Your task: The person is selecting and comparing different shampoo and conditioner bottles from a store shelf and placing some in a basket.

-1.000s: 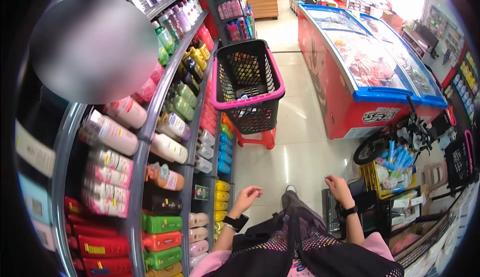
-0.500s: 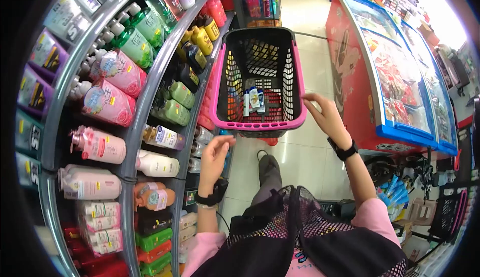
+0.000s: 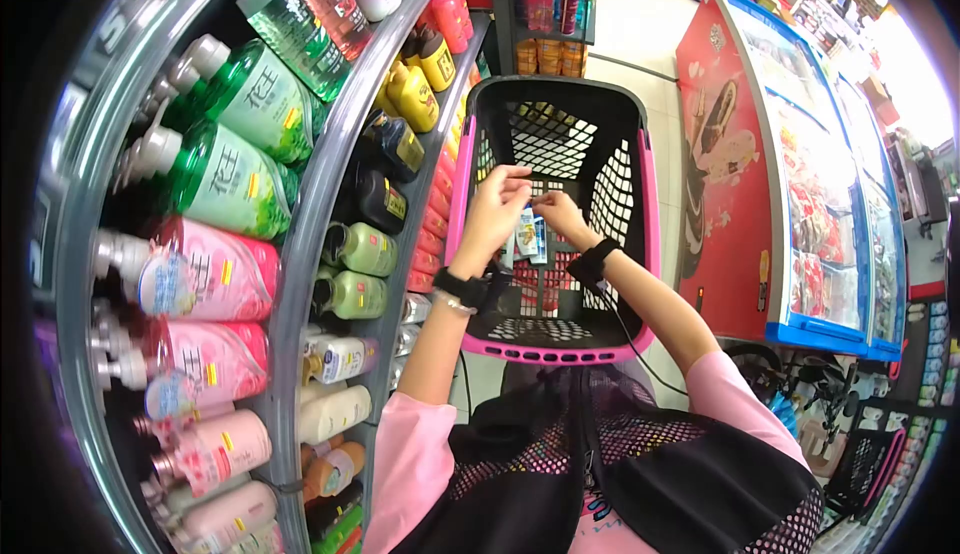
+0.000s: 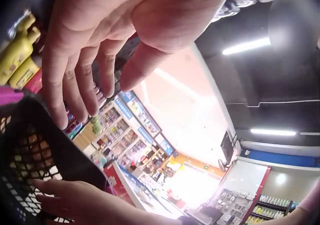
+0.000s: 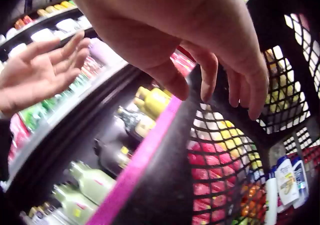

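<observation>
A black mesh shopping basket (image 3: 550,349) with a pink rim stands in front of the person. At its bottom lie a few small white and blue bottles (image 5: 286,182), partly covered by the hands in the head view. Above the basket's left side is the left hand (image 3: 495,216), its fingers loosely bent and holding nothing in the left wrist view. Close beside it, the right hand (image 3: 563,218) reaches over the basket with fingers pointing down. In the right wrist view those fingers hang loosely bent above the bottles, with nothing in them.
Shelves on the left carry green pump bottles (image 3: 240,179), pink pump bottles (image 3: 215,274) and yellow bottles (image 3: 412,94), close to the left arm. A red freezer (image 3: 725,184) with a blue-edged glass top stands to the right, across a strip of tiled floor.
The basket is nearer the person in view. Both hands have come from outside it, one on each side, to over its opening, close together. The view has moved forward along the shelves.
</observation>
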